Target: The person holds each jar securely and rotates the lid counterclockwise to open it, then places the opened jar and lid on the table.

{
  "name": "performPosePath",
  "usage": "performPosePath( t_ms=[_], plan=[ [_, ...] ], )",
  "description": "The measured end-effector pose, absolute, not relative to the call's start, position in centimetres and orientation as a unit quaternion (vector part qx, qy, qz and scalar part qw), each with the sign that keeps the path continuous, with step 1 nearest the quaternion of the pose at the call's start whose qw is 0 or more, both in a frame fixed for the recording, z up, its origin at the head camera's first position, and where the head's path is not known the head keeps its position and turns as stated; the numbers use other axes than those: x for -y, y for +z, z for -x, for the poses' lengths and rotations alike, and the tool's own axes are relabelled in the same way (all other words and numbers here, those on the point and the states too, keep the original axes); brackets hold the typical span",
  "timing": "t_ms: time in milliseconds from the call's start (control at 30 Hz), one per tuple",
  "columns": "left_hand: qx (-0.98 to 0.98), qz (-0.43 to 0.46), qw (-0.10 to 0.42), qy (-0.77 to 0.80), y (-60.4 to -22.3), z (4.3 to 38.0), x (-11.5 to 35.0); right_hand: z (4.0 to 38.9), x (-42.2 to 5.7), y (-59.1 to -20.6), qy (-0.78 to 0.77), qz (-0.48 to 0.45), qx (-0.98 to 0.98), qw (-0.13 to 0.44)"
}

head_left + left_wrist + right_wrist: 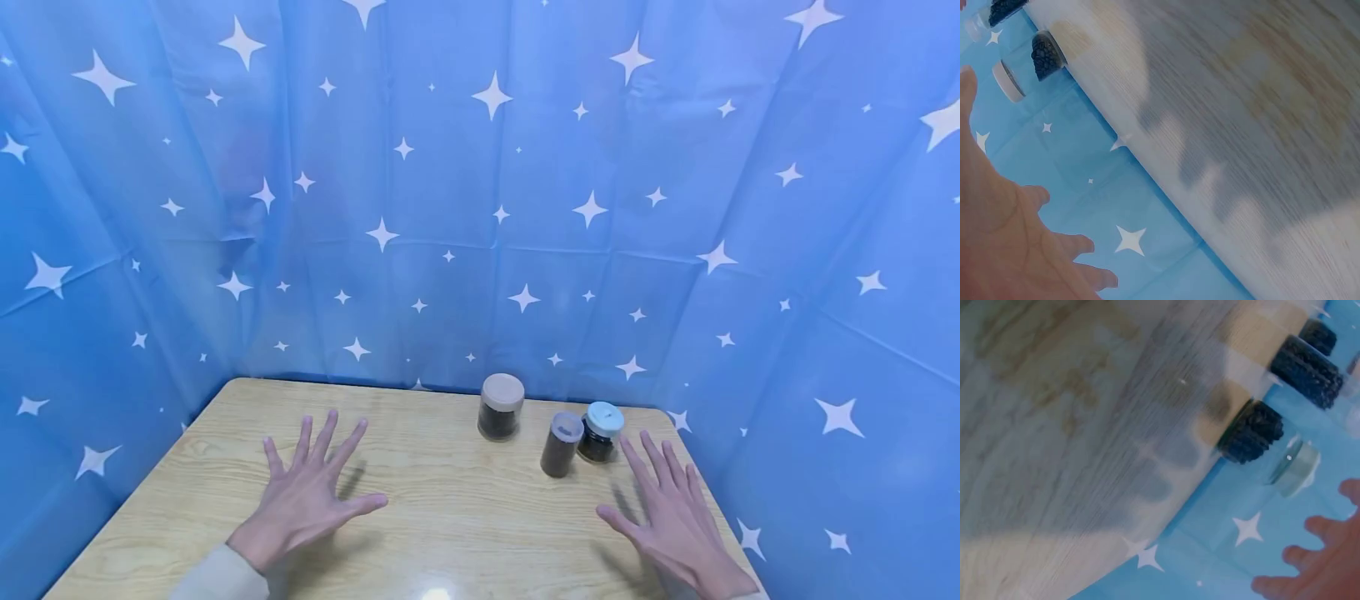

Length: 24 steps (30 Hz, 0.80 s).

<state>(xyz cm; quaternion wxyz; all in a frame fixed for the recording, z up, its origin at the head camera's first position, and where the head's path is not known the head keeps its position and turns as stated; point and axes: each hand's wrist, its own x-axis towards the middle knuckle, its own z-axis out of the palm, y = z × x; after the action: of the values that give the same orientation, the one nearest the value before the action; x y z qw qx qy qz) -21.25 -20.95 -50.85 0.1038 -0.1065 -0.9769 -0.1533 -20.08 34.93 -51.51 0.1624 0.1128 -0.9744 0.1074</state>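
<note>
Three clear jars with dark contents stand upright on the wooden table. One with a whitish lid (501,408) is farthest back. A narrower jar with a translucent lid (561,446) stands in front, and beside it is a squat jar with a light blue lid (600,433). My left hand (302,496) hovers over the table's left part, fingers spread, holding nothing. On the right, my right hand (671,521) is spread too, nearest the blue-lidded jar but apart from it. In the right wrist view that blue-lidded jar (1254,432) lies beyond the fingertips.
The pale wood-grain table (450,533) has rounded back corners. A blue curtain (450,167) with white stars hangs behind it and along both sides. The hands cast shadows on the tabletop.
</note>
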Motion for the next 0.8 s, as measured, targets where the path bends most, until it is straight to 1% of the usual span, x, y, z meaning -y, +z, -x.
performPosePath(
  t_ms=[133,533,800],
  plan=[
    [0.975,0.112,0.102,-0.161,-50.8,21.2,20.3,20.1,-34.9,-51.2,0.113,-0.109,0.974,0.164],
    [0.973,0.124,0.107,-0.165,-50.6,21.0,19.2,20.2,-33.9,-51.5,0.157,-0.104,0.963,0.193],
    [0.970,0.137,0.108,-0.171,-50.4,21.1,18.2,20.8,-33.6,-51.5,0.213,-0.096,0.959,0.162]
  ],
)
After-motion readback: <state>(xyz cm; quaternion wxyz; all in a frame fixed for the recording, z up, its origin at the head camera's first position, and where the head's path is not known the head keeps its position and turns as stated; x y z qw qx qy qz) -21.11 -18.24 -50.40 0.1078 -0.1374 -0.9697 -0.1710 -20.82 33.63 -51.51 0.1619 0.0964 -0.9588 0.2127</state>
